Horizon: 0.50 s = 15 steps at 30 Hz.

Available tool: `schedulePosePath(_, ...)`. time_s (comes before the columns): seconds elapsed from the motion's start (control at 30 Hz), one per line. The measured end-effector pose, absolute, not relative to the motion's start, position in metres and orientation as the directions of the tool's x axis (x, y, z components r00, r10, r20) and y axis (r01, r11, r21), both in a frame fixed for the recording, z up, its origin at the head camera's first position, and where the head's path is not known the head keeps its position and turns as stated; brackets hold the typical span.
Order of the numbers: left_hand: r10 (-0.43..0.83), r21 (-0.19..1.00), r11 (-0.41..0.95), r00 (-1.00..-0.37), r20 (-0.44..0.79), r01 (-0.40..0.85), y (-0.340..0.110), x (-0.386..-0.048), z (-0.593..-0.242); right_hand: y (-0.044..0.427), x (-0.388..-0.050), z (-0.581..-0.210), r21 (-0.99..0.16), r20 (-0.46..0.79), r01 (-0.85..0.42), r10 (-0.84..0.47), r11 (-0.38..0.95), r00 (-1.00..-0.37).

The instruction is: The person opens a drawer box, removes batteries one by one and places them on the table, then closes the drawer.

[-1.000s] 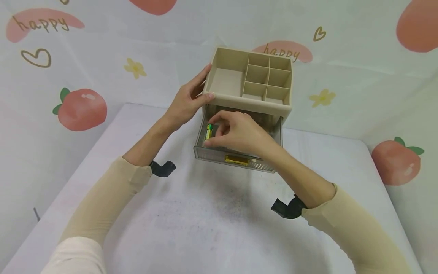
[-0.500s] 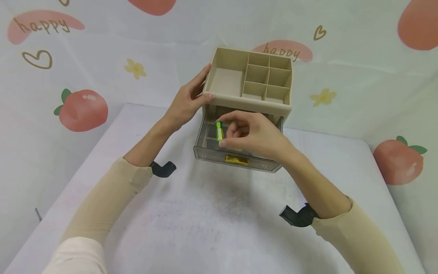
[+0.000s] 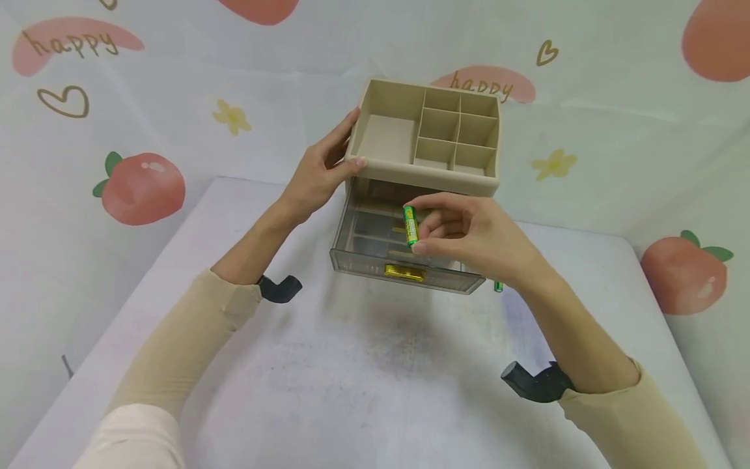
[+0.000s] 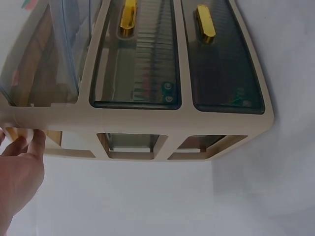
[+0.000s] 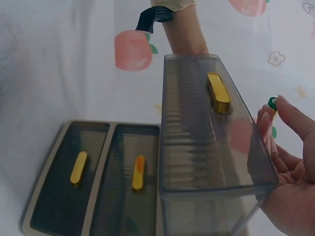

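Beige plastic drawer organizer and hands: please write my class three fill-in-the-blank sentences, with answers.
The green-and-yellow cylindrical battery is pinched by the ____ hand.
On the beige plastic organizer, the transparent grey drawer pulled open is the ____ one.
Beside the organizer's large compartment sit ____ small compartments.
Missing words: right; top; six.

The right hand [image 3: 489,238] has carried the battery [image 3: 411,226] toward three o'clock. A green end [image 3: 499,286] now shows at the hand's five o'clock.
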<state>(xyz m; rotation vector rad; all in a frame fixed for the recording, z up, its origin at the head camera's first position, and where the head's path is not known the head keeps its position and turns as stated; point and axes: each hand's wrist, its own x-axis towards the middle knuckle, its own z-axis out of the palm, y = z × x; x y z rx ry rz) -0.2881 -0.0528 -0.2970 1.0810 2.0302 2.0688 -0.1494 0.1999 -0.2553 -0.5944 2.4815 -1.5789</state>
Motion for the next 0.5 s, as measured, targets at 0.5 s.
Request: schedulePosePath(0.5,0.494,0.896,-0.166,-0.752,0.437,0.411,-0.053,-0.289,-0.299,0.238,-0.133,-0.258,-0.908,0.124,-0.254,-0.366,0.333,-0.922)
